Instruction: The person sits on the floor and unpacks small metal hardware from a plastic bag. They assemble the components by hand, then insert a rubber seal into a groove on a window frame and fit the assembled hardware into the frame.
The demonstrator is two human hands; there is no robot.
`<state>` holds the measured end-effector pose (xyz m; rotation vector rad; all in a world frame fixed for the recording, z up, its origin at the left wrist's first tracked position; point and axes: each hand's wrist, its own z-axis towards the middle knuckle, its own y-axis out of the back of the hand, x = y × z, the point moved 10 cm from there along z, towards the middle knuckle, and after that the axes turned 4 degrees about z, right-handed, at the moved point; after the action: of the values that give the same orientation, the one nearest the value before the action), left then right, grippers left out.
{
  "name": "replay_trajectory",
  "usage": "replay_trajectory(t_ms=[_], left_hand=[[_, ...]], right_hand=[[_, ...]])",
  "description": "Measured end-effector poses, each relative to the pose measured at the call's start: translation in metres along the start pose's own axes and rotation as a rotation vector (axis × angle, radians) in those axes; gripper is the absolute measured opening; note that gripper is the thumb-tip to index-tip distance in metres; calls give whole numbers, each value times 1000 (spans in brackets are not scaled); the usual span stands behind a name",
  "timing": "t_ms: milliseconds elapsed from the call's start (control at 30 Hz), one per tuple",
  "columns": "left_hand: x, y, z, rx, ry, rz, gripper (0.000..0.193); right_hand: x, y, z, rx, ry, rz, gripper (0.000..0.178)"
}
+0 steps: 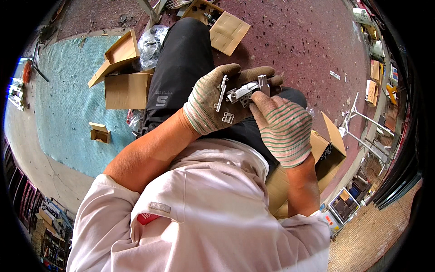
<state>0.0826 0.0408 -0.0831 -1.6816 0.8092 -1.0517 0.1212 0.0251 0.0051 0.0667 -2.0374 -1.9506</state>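
Some silvery metal pieces (244,92) show small holes.

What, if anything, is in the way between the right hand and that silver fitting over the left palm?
Nothing visible, apart from the striped glove itself: the right hand appears to touch the silver fitting. A slim metal bar and small plate sit left of it, out of the way.

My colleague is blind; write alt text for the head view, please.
A gloved left hand cups small metal pieces over dark trousers, the gloved right hand touching the largest. Around are open cardboard boxes, a pale blue mat and reddish floor.
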Motion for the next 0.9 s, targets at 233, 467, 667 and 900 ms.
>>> replay_trajectory(t_ms=[233,467,667,900], left_hand=[[-1,0,1,4,-11,-5,60],[-1,0,1,-24,5,36,61],[-2,-2,1,-31,-19,70,61],[-1,-2,4,20,-24,6,61]], right_hand=[[-4,6,0,-54,6,69,26],[-1,1,2,-4,-5,-4,24],[-1,2,-3,-5,63,-39,23],[4,6,-11,-112,157,-28,26]])
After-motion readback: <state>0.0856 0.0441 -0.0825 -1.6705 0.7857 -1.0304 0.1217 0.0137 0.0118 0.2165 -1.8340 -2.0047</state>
